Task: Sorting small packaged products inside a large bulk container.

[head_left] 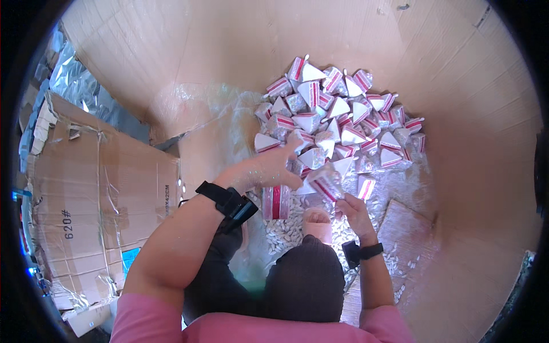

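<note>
A pile of wedge-shaped pieces [350, 135], like cake slices, lies in front of me. They are white with red stripes and look wrapped in clear film; some carry small white tabs. My right hand [355, 216] pinches one wedge-shaped piece [326, 184] by its near end, its striped side up. Over the near left part of the pile, my left hand [273, 164] reaches with thumb and fingers spread; its fingertips overlap a piece there, and contact is unclear. Just below that hand is another film-wrapped piece [276, 202] with a broad red band.
Tall cardboard walls [474, 143] curve around me. Small white pellets [285, 233] are scattered by my pink shoe [317, 224]. A flat film-covered cardboard piece [405, 224] lies at the right. A cardboard box [108, 200] and clear plastic sheeting [80, 77] are at the left.
</note>
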The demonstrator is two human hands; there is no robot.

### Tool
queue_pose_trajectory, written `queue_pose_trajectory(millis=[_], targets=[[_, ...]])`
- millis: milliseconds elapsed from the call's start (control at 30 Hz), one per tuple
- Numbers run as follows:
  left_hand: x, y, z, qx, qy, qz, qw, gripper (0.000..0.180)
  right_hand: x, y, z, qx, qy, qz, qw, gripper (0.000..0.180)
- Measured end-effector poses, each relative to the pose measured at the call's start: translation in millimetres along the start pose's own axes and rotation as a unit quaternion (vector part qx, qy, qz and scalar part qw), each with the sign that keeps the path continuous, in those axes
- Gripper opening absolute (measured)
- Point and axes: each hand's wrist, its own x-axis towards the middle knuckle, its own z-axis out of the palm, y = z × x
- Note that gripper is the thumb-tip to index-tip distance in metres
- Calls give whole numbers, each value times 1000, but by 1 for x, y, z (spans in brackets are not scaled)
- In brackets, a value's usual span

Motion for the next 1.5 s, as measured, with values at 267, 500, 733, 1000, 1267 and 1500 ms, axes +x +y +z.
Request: queue_pose_trajectory(millis=[267,500,733,1000,1267,1500], targets=[[-10,9,9,-94,-97,23,991,81,-8,-100,0,-108,-152,-94,978,22],[-10,16,14,-46,16,5,999,74,9,-98,13,-417,58,-276,864,27],[0,5,9,36,130,-74,988,79,48,-12,-6,-542,26,-88,835,25],[-11,-12,-2,34,119,-62,990,79,36,183,-108,-298,309,88,899,31],[-18,1,-17,30,103,-110,988,75,76,219,-107,-429,397,111,804,31],[-18,-3,-20,39,110,-123,985,76,65,191,-93,-389,382,61,836,20]])
